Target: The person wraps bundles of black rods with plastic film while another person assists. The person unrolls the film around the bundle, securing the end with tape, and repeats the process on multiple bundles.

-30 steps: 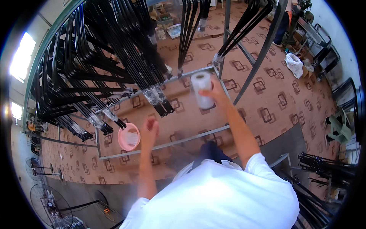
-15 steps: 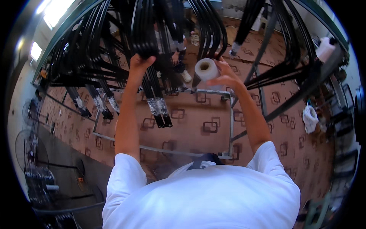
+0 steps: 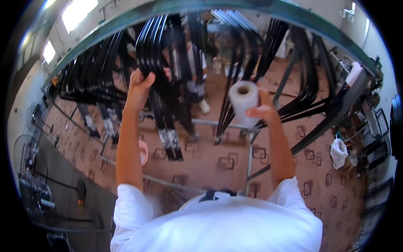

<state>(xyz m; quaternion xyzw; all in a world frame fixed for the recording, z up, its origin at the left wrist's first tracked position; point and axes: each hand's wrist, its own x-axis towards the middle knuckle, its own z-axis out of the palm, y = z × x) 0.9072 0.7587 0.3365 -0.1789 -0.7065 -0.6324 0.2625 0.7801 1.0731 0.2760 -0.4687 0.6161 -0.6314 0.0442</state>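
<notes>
- Left grip: clenched on the front bundle, a row of bent black tubes, at or just below the bend.
- Right grip: grasping the roll, a white, translucent cylinder with a brown hollow core.
- Roll: located right of centre, held off the floor and tilted so that its upper end, with the core opening, faces the camera. The hand is on its right side.
- Front bundle: slopes down to the right below the left grip. Clear film is wrapped round a pair of tubes close to their lower ends, which point toward the person.
- Right bundle: similar black tubes beyond the roll, which partly covers them. Contact between the roll and these tubes cannot be told.
- Left bundles: more bent tubes left of the left grip, several with film near their lower ends.
- Rack: green top rail arching across the view above the bundles. A white cylinder shows at its right end; kind cannot be told.
- Lower frame: grey metal bars over the patterned floor.
- Basin: pink, low down just beside the left forearm, which partly hides it.
- Another person's shoe: pale, on the floor beyond the front bundle.
- Bag: white, on the right side, well apart from both hands.
- Fan: at the far left, blurred.
</notes>
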